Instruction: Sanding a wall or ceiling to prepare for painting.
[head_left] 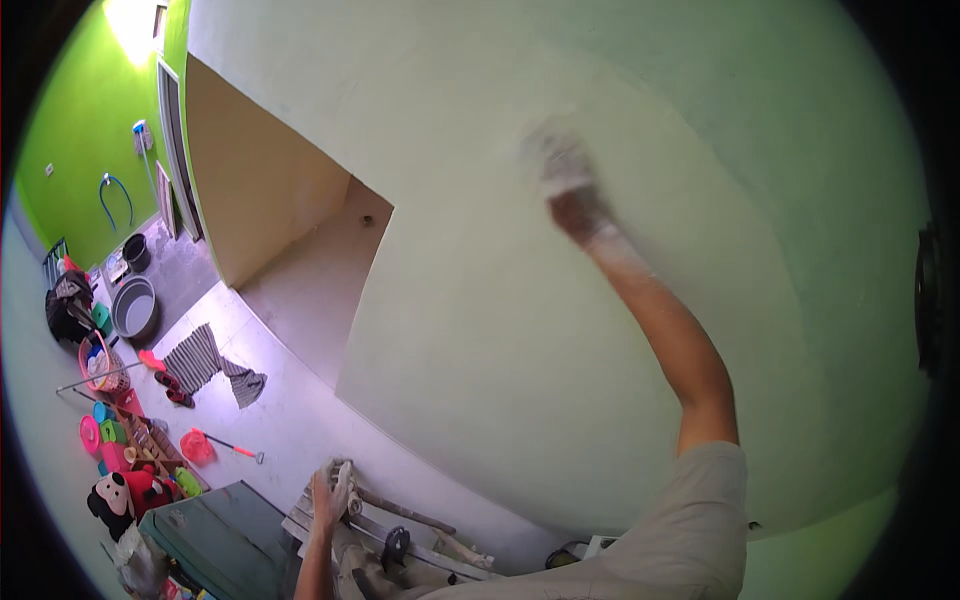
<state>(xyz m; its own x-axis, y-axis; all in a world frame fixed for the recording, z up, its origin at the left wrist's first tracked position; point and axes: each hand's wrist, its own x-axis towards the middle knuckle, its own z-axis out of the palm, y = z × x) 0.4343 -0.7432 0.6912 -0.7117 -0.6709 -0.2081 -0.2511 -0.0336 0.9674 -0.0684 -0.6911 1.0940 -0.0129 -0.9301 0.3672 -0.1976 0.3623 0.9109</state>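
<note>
High on the pale green-white wall [480,300], my right hand [568,180] is pressed to the surface with the arm stretched up. Motion smears its fingers, and whitish dust covers the hand and wrist. Whether something lies under the palm cannot be made out. Low down, my left hand [334,490], also dusty, has its fingers curled round the end of a rough wooden frame [430,540] beside my legs. A dark sandal [396,546] shows on my foot there.
A green-grey cabinet top [225,540] stands close at left. Beyond it are a red-and-black plush toy [135,495], a pink basket [105,368], a grey tub [136,308], a striped cloth [195,360] and a red dustpan [198,447] on the floor. A doorway opening borders the wall's left edge.
</note>
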